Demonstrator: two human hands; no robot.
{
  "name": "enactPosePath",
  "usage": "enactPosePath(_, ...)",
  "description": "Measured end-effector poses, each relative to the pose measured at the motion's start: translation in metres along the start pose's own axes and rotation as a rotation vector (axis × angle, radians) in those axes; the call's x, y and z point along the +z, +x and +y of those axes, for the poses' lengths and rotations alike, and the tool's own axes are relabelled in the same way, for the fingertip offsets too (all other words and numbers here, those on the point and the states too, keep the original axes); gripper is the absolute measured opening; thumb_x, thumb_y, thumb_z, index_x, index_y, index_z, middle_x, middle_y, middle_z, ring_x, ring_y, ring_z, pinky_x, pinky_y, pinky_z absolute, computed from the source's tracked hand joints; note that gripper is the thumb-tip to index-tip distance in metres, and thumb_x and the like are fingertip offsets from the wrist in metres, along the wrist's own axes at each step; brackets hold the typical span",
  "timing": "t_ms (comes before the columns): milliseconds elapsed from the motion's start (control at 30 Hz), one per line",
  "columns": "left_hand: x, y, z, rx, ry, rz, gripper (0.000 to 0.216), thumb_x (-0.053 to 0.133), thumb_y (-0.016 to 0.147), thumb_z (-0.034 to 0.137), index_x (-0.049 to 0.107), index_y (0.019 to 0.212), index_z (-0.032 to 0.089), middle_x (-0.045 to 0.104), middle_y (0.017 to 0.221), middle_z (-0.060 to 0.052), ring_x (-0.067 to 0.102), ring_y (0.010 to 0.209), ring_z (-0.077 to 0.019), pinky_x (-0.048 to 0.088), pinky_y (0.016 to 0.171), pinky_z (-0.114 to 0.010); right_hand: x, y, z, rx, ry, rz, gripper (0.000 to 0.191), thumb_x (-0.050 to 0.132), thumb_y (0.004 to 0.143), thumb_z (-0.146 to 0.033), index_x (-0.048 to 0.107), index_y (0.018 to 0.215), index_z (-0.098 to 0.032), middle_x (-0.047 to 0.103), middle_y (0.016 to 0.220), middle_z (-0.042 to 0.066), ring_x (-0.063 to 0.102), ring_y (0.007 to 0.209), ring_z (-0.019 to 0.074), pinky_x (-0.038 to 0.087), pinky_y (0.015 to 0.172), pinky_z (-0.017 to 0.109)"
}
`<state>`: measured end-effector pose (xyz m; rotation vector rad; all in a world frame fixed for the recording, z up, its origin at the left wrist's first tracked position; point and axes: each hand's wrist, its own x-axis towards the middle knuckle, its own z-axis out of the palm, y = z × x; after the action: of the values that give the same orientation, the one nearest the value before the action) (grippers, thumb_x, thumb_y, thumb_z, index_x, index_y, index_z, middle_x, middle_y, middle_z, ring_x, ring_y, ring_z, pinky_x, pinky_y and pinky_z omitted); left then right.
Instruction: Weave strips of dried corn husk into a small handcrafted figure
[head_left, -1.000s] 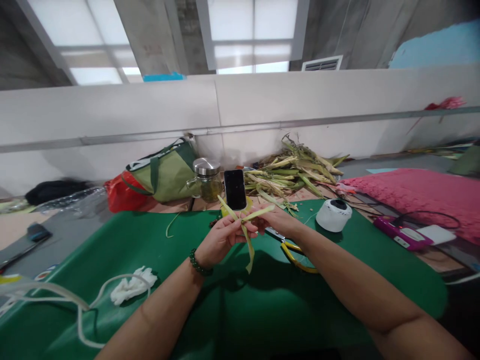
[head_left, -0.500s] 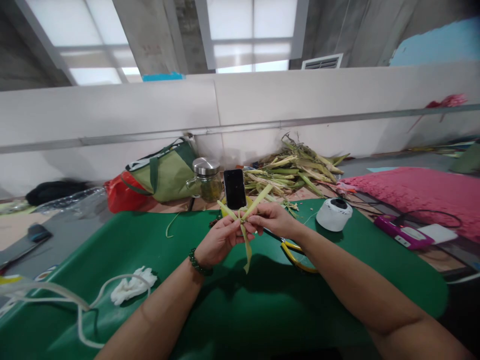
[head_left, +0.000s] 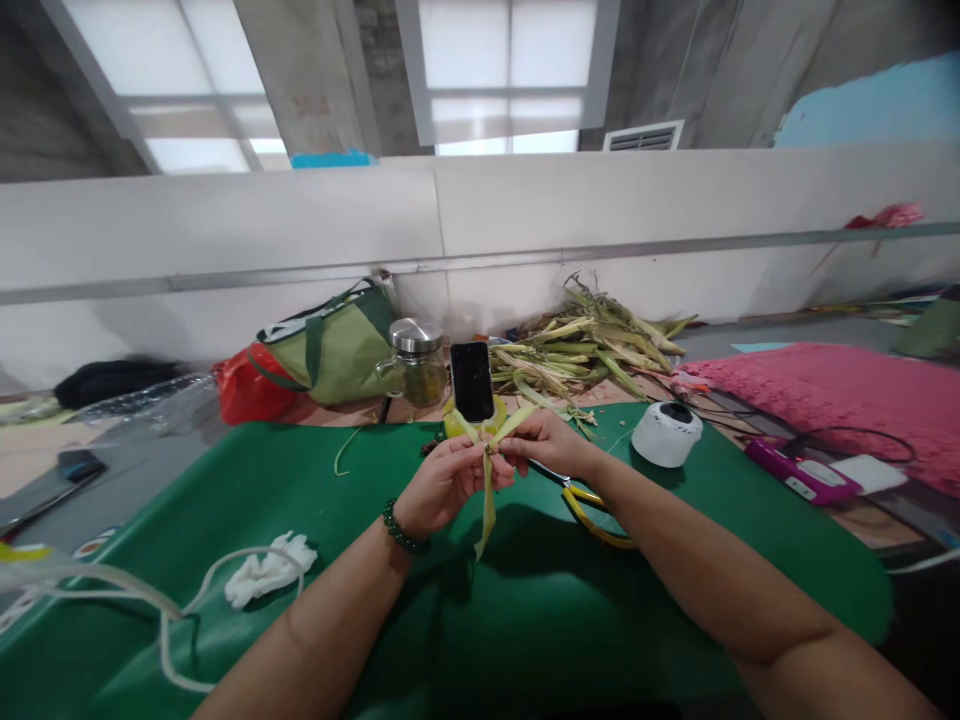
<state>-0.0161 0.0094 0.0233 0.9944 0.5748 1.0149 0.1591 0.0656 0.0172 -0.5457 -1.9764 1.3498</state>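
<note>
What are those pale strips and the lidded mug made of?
Pale strips: probably plant leaf or husk, matte, coloured like the leafy heap behind. Lidded mug: probably glass, clear and glossy, contents showing through; its lid looks metal, silvery and shiny.

Both your hands meet in front of you, fingertips close together and pinching.
Your left forearm (head_left: 322, 615) slants up from the bottom edge, bare, toward the middle of the view, its wrist (head_left: 413, 506) fairly straight. Your left hand (head_left: 442, 482) is turned partly palm-up, with the thumb (head_left: 465, 457) laid across the top and the other fingers curled beneath. Your right forearm (head_left: 690, 545), also bare, reaches in from the lower right corner, with the crease of the elbow (head_left: 795, 645) showing. Your right hand (head_left: 551, 442) sits slightly higher in view, back upward, its fingers bent leftward toward your left fingertips.
</note>
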Motion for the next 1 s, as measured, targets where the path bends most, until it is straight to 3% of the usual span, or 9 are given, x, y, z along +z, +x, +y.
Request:
enactPosePath(133,0.001,0.002,0.000,-0.018,-0.011,0.053,0.031,0.073,0.071,0.040,0.066,0.080,0.010,0.071,0.072,-0.008,0.066,0.066,-0.0159,0.050,0.061,-0.023,0.005,0.003,0.004,0.040,0.083,0.076,0.034,0.067,0.075,-0.047,0.062,0.073,-0.014,0.061,0.061,0.000,0.056,0.052,0.0100,0.045,0.049,0.022)
enactPosePath(267,0.002,0.004,-0.001,0.013,-0.038,0.103,0.028,0.076,0.069,0.034,0.068,0.079,0.010,0.069,0.070,-0.006,0.065,0.063,-0.0135,0.051,0.065,-0.024,0.005,0.005,0.004,0.076,0.043,0.122,0.034,0.067,0.074,-0.047,0.062,0.071,-0.014,0.060,0.062,0.000,0.054,0.052,0.0092,0.044,0.048,0.021)
enactPosePath(500,0.000,0.002,-0.001,-0.029,0.045,0.142,0.025,0.077,0.067,0.030,0.069,0.076,0.008,0.068,0.063,-0.005,0.062,0.055,-0.0110,0.050,0.058,-0.022,-0.005,0.004,0.009,-0.054,-0.169,0.016,0.042,0.060,0.077,-0.055,0.064,0.070,-0.014,0.057,0.060,0.000,0.049,0.055,0.0094,0.038,0.050,0.020)
enactPosePath(600,-0.002,0.003,-0.001,-0.037,0.083,0.142,0.029,0.079,0.064,0.033,0.070,0.076,0.008,0.067,0.062,-0.004,0.061,0.052,-0.0103,0.049,0.055,-0.021,-0.006,0.004,0.009,-0.019,-0.097,-0.024,0.035,0.061,0.078,-0.048,0.064,0.072,-0.014,0.059,0.063,0.001,0.051,0.058,0.0107,0.040,0.054,0.022)
enactPosePath(700,-0.004,0.005,-0.002,-0.031,0.144,0.171,0.032,0.080,0.061,0.037,0.071,0.074,0.009,0.066,0.059,-0.003,0.060,0.050,-0.0099,0.048,0.054,-0.020,-0.005,0.005,0.008,-0.005,0.086,-0.021,0.031,0.061,0.075,-0.043,0.066,0.082,-0.013,0.065,0.078,0.004,0.058,0.074,0.0156,0.046,0.069,0.027)
enactPosePath(800,-0.006,0.008,-0.005,-0.022,0.210,0.202,0.031,0.079,0.062,0.038,0.070,0.071,0.009,0.064,0.056,-0.002,0.058,0.049,-0.0094,0.048,0.055,-0.021,-0.002,0.005,0.008,0.016,0.207,0.074,0.031,0.061,0.074,-0.044,0.065,0.081,-0.014,0.065,0.083,0.005,0.059,0.081,0.0174,0.045,0.079,0.031)
enactPosePath(900,-0.008,0.011,-0.008,-0.028,0.226,0.210,0.034,0.079,0.061,0.041,0.070,0.071,0.010,0.063,0.056,-0.002,0.058,0.050,-0.0100,0.049,0.057,-0.023,0.001,0.006,0.011,0.062,0.140,0.199,0.025,0.070,0.068,-0.039,0.062,0.071,-0.015,0.062,0.069,0.001,0.056,0.067,0.0137,0.045,0.070,0.028)
enactPosePath(1000,-0.009,0.011,-0.011,-0.027,0.240,0.207,0.036,0.079,0.059,0.042,0.070,0.072,0.010,0.064,0.058,-0.002,0.059,0.051,-0.0108,0.049,0.057,-0.024,0.003,0.008,0.013,0.081,0.096,0.214,0.024,0.072,0.066,-0.037,0.062,0.066,-0.015,0.060,0.062,-0.001,0.054,0.062,0.0128,0.044,0.066,0.027)
